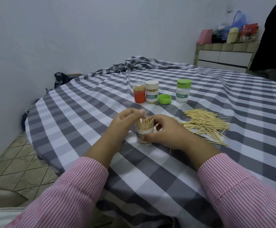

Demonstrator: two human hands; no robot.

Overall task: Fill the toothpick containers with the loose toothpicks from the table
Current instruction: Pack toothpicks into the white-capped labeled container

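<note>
Grey-and-white checked cloth covers the round table (84,102) I sit at, against a pale wall. My left hand (125,122) has its fingertips pinched over the mouth of the open container (144,134), tamping the toothpicks standing in it; my right hand (165,131) curls round its side, thumb across the label. It sits near my edge of the table, light and tippy, I'd judge, so I hold it low on the wall. Toward the far edge stand three more containers: an orange one (139,92), a white-capped one (152,92), and a green-capped one (183,91), with one loose green lid (164,99) between. To the right lies one pile of loose toothpicks (204,124), too many to count: thin, stiff, sharp, best gathered in small bunches by the middle.
</note>
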